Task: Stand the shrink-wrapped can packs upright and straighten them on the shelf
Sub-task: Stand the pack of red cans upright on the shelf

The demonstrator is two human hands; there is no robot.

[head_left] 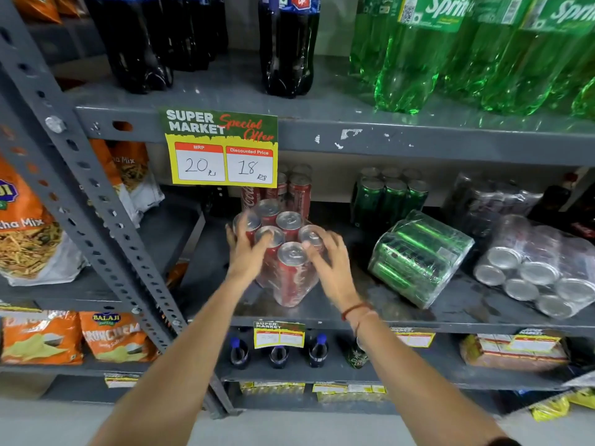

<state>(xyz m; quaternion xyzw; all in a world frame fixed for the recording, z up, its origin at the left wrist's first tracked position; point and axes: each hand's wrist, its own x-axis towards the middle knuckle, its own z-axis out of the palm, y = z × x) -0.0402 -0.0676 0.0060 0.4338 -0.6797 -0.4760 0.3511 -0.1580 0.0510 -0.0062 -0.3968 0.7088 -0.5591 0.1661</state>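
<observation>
Red can pack [285,252] upright, gripped by left hand [248,255] and right hand [331,268]; at three o'clock, green pack [418,255] and silver pack [541,268] not yet stood up.

The can pack [286,252] between the hands is red with silver tops. The tipped pack [418,257] beside it is green under clear wrap. The far-right pack [534,268] looks silver, perhaps dark-sided. The shelf [402,304] is grey; the price sign [222,148] is yellow, green and red.
</observation>
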